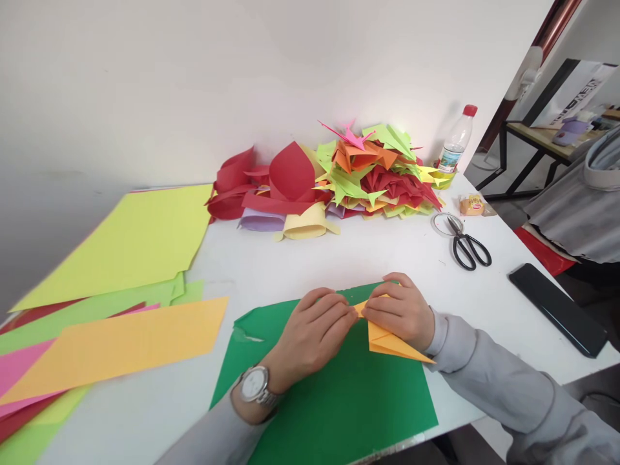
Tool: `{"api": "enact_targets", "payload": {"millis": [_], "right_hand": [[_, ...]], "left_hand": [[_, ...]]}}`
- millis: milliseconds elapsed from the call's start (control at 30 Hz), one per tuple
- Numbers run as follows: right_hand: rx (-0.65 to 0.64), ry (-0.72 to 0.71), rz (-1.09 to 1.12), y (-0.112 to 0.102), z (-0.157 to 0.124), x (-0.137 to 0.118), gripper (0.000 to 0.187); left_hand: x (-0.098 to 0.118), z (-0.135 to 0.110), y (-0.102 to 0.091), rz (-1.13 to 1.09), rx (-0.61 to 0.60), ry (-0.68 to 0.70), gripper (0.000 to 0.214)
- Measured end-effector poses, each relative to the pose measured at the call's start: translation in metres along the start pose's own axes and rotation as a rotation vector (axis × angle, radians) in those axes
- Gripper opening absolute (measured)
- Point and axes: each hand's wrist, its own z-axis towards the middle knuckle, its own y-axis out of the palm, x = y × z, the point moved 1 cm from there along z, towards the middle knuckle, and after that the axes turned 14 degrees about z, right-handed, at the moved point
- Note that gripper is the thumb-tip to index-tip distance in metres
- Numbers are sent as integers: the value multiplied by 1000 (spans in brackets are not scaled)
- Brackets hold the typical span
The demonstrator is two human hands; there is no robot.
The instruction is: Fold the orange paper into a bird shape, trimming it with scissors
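Over a green sheet [339, 394] on the table, both my hands grip a piece of folded orange paper [387, 342]. My left hand [317, 326], with a watch at the wrist, pinches its narrow left end between thumb and fingers. My right hand [401, 311] is closed on the wider part, and a pointed flap sticks out below it toward the right wrist. Part of the paper is hidden under my fingers.
Coloured sheets [130, 239] lie at left, an orange strip [140, 342] on top. Behind are rolled paper shapes [290, 174] and a pile of folded paper cranes [382, 171]. Scissors [467, 245], a bottle [455, 142] and a phone [557, 310] are at right. A person's grey clothing [576, 194] shows beyond.
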Motion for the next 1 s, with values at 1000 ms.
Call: {"api": "enact_targets", "payload": {"millis": [1000], "right_hand": [[-18,-11,-91,0,-1,-1,18]], "left_hand": [[-11,2,-4,86,63,-25,13]]}}
